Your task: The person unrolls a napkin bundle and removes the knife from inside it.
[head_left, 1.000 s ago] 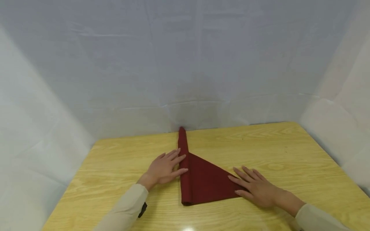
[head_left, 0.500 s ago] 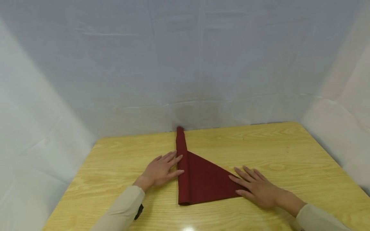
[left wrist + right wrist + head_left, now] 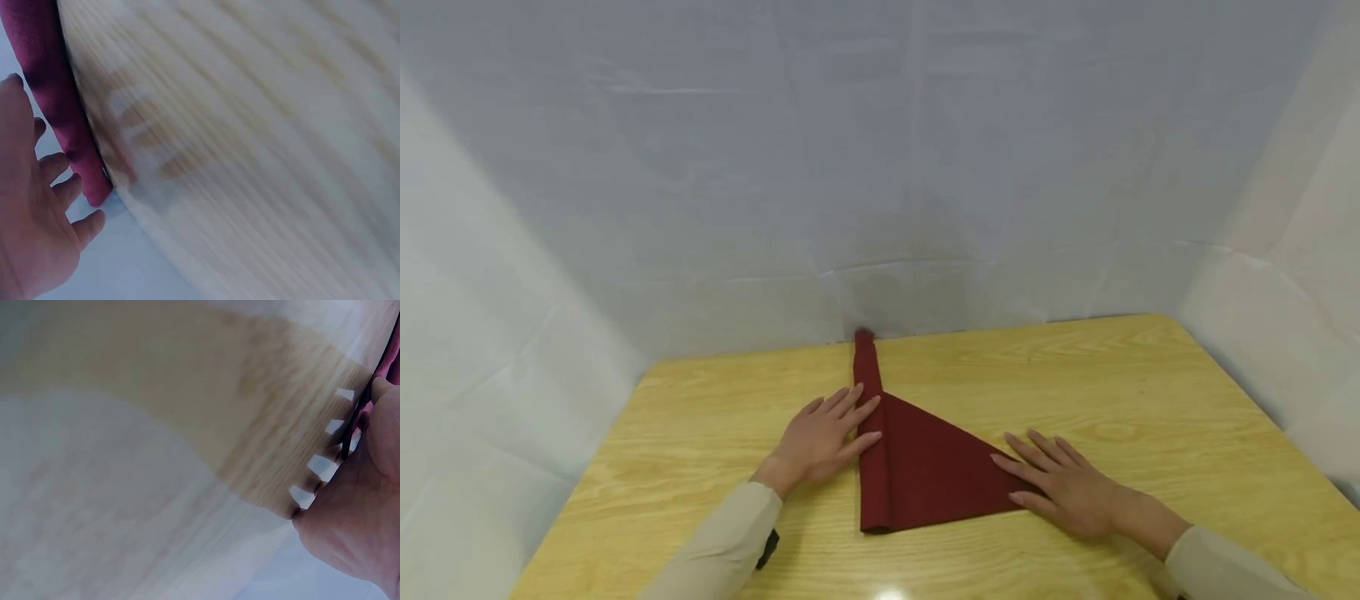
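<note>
A dark red cloth (image 3: pixel 947 467) lies on the wooden table, flat and pointed toward the right, with its left side wound into a long roll (image 3: pixel 872 492). My left hand (image 3: pixel 816 437) rests its spread fingertips on this roll. In the left wrist view, the fingers of that hand (image 3: pixel 37 206) stand along the red roll (image 3: pixel 56 100). My right hand (image 3: pixel 1075 492) lies spread over the cloth's right corner, thumb and forefinger on the fabric. The right wrist view has the right hand (image 3: pixel 356 494) at the edge of the red cloth (image 3: pixel 390 359).
The light wooden table (image 3: pixel 715 417) reaches back to a pale hanging sheet (image 3: pixel 880 167). Similar white sheets (image 3: pixel 475 292) stand at both sides. The roll's far end lies at the table's back edge. Light-coloured sleeves cover both forearms.
The roll has shifted slightly left, widening the flat part of the cloth. My left hand drew back left, then its fingertips came onto the roll again. The right hand stays in place.
</note>
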`<state>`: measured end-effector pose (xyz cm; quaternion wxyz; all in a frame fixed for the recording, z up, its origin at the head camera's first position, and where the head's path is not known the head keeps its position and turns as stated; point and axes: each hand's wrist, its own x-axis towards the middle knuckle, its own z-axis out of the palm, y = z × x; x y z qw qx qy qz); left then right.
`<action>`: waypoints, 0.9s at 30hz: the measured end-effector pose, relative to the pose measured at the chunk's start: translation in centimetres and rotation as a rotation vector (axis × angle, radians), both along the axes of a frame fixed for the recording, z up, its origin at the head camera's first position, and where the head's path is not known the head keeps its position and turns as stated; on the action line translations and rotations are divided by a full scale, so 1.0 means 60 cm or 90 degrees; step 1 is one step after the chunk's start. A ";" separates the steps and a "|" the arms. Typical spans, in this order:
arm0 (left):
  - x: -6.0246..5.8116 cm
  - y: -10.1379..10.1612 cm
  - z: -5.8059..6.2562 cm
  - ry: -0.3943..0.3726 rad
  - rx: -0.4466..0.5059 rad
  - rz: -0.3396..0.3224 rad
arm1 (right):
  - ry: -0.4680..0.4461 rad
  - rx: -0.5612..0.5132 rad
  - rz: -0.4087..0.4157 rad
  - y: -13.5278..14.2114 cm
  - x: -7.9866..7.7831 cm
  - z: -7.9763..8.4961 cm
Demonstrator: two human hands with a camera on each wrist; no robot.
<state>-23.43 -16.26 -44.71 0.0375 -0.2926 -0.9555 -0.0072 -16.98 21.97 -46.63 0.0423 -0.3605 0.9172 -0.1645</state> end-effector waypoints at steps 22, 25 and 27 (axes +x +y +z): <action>-0.010 0.056 0.004 -0.039 -0.015 -0.014 | -0.003 -0.001 0.001 0.003 -0.004 -0.003; -0.012 0.051 0.000 -0.038 -0.011 -0.007 | 0.002 -0.002 -0.001 0.005 -0.004 -0.004; -0.013 0.048 -0.003 -0.034 -0.012 -0.002 | 0.004 -0.002 -0.001 0.007 -0.004 -0.006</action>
